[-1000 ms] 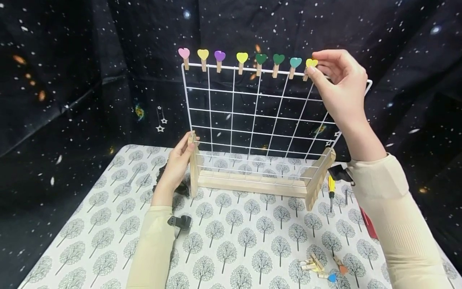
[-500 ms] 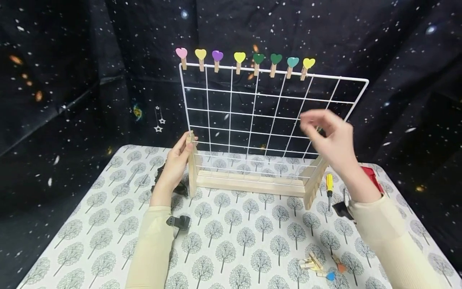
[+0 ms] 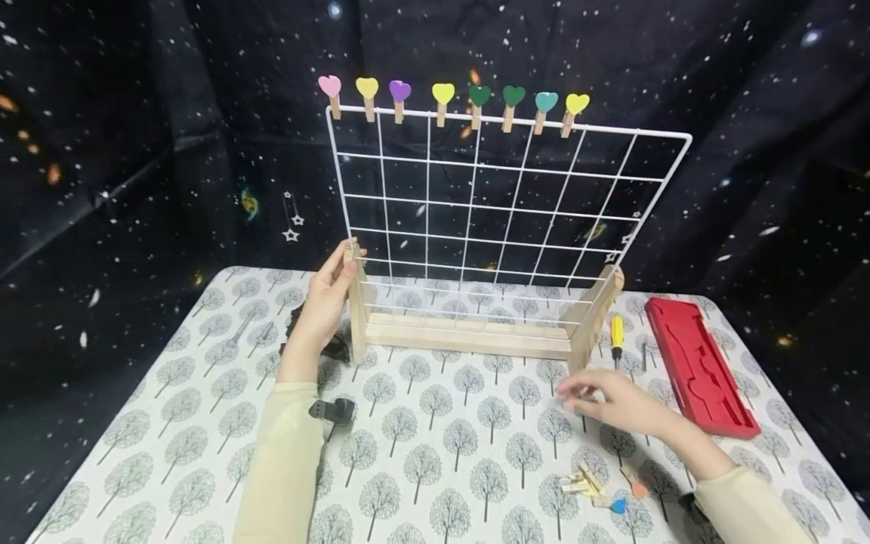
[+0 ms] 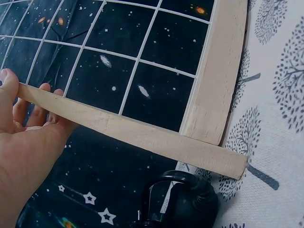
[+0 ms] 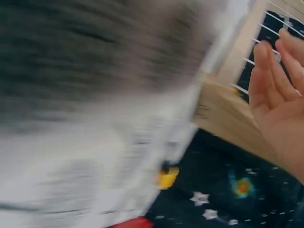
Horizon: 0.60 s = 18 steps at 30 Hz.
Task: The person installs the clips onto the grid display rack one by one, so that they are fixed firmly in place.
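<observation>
A white wire grid stands in a wooden base, leaning back. Along its top rail sit several heart clothespins: pink, pale yellow, purple, yellow, two dark green, teal and yellow at the right end. My left hand grips the base's left side post, thumb on one face and fingers on the other. Low over the cloth, in front of the base's right foot, my right hand holds nothing, its fingers loosely bent. Below it lies a small pile of loose clothespins.
A blue heart clothespin and an orange one lie by the pile. At right are a yellow-handled screwdriver and a red tool tray. A black object sits behind the left post. Dark starry fabric hangs behind the table.
My right hand has let go of the rightmost yellow heart clothespin, which stays on the rail, and has come down toward the table. The left hand keeps its grip on the post.
</observation>
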### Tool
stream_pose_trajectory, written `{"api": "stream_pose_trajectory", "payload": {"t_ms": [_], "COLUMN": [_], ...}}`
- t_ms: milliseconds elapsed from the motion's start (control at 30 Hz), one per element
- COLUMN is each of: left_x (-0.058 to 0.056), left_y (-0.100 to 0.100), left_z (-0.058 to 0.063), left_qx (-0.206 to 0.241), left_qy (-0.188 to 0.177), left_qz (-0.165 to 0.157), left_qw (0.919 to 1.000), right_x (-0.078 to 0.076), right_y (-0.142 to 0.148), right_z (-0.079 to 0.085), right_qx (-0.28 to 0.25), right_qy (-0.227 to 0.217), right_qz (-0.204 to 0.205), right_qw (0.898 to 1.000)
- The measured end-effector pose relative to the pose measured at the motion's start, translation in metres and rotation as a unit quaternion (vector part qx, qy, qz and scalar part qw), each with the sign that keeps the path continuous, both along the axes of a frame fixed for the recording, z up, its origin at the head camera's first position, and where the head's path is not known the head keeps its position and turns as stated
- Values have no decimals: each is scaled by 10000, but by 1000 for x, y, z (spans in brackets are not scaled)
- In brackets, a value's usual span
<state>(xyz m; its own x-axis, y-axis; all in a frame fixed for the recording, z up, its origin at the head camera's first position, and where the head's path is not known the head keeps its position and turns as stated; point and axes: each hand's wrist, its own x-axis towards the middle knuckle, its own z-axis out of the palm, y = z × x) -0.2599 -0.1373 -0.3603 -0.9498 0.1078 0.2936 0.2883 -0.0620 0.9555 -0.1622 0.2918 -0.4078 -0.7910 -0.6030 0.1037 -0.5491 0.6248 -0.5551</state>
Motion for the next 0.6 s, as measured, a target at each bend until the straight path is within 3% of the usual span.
{"api": "stream_pose_trajectory", "payload": {"t_ms": [100, 300, 400, 500, 600], "left_x": [0, 1, 2, 1, 1], "left_y": [1, 0, 0, 0, 2], "left_z": [-1, 0, 0, 0, 0], "left_qx": [-21, -36, -34, -37, -9], "left_qy": [2, -67, -76, -57, -51], "left_qz": [5, 60, 59, 41, 16], "left_qw": [10000, 10000, 9999, 10000, 10000], "right_x": [18, 43, 54, 62, 68], "right_y": [15, 33, 36, 33, 27], "right_z": [-13, -15, -18, -21, -22], "right_qx": [-24, -232, -123, 197, 519], "right_qy": [-401, -1483, -1214, -327, 341], "right_qz": [257, 510, 578, 622, 642], "right_qw": [9989, 9874, 9908, 9973, 9960]}}
